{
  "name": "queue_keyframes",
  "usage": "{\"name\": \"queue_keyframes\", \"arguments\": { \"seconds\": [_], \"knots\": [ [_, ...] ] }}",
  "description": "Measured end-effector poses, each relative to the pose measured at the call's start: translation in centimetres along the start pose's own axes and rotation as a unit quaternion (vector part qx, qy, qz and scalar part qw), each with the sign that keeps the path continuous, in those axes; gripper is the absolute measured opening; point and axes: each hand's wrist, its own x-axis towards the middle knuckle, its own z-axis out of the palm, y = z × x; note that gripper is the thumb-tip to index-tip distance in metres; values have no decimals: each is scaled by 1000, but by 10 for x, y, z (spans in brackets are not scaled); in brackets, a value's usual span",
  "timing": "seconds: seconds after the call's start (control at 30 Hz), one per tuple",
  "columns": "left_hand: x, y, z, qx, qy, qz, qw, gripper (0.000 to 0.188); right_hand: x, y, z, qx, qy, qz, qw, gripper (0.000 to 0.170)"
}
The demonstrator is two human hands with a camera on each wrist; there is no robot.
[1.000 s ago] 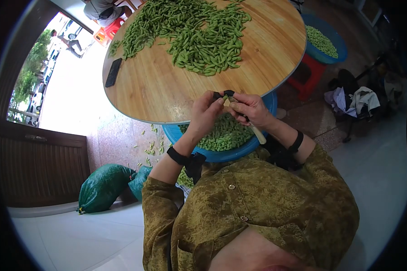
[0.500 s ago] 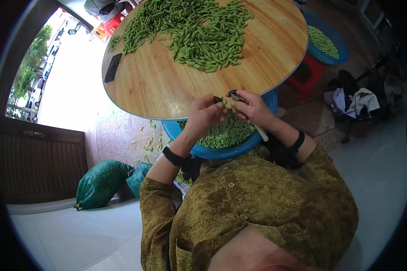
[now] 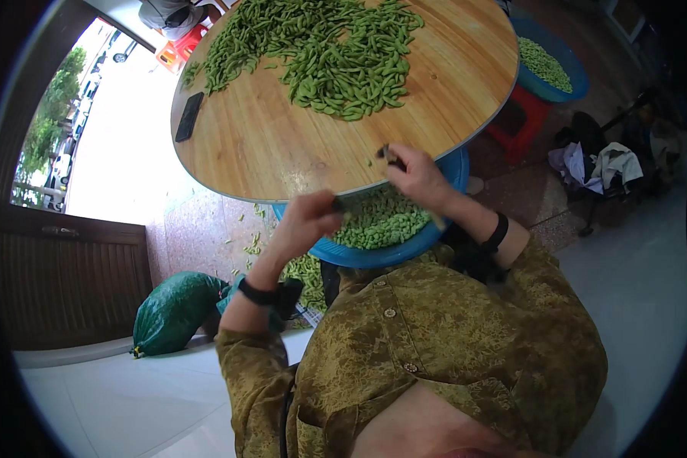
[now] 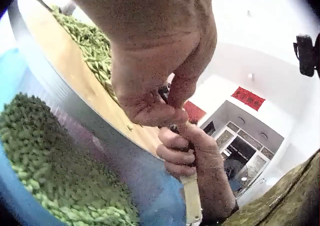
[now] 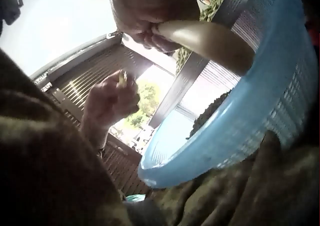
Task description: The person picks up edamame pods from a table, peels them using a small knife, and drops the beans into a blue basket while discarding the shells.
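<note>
My left hand (image 3: 309, 221) is in front of the table edge, over the left side of a blue basket (image 3: 370, 261). Its curled fingers pinch a small yellow-green pod (image 5: 123, 79) in the right wrist view. My right hand (image 3: 420, 177) grips a tool with a pale, smooth handle (image 5: 210, 40); the tool's working end is mostly hidden by the fingers. Dark coverings show at the fingertips of both hands. Shelled green beans (image 3: 385, 229) fill the basket below. A small green piece (image 3: 369, 162) shows just left of the right hand.
Green pods (image 3: 351, 80) are heaped across the round wooden table (image 3: 458, 76), with a black phone (image 3: 189, 117) at its left edge. Another blue basin (image 3: 572, 72) of beans stands at right on a red stool (image 3: 527, 122). A green sack (image 3: 177, 313) and scattered pods lie on the floor.
The hands were together at the table edge; now they are apart. My left hand has moved left and toward the body, while the right has shifted slightly, still gripping the tool.
</note>
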Motion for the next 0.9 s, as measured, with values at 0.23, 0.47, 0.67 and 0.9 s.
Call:
{"name": "queue_keyframes", "arguments": {
  "seconds": [0.23,0.47,0.67,0.9],
  "knots": [
    [-59,-29,-38,470,-101,41,876,9,34,12,19,-390,8,-129,911,17],
    [83,7,-37,265,163,176,934,13,2,-16,24,-329,-108,-136,928,19],
    [164,-12,-13,317,201,214,902,14,-19,15,12,-262,-153,-162,939,21],
    [167,-20,-26,344,216,164,899,19,-12,15,7,100,-137,84,982,20]
  ]
}}
